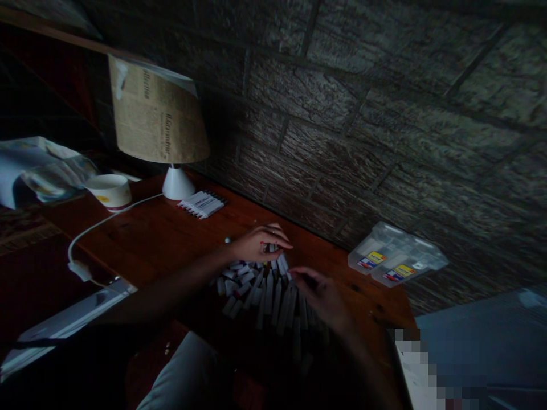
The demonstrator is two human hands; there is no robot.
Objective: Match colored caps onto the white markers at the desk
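Observation:
Many white marker-like sticks (269, 293) lie in a loose pile on the wooden table, with shorter white pieces (247, 278) along its left side. My left hand (262, 242) reaches over the far edge of the pile, its fingers stretched out and apart. Under its fingertips a few white sticks (282, 265) lie side by side. At the pile's right edge is my right hand (318, 290), thumb and forefinger drawn together at the tips beside these sticks. Whatever lies between those tips is too dark and small to make out.
A lamp (160, 117) with a newsprint shade stands at the back left, beside a row of white markers (203, 204). Its white cord (96, 226) runs past a paper cup (110, 191). Clear plastic cases (395, 256) stand against the brick wall (333, 114).

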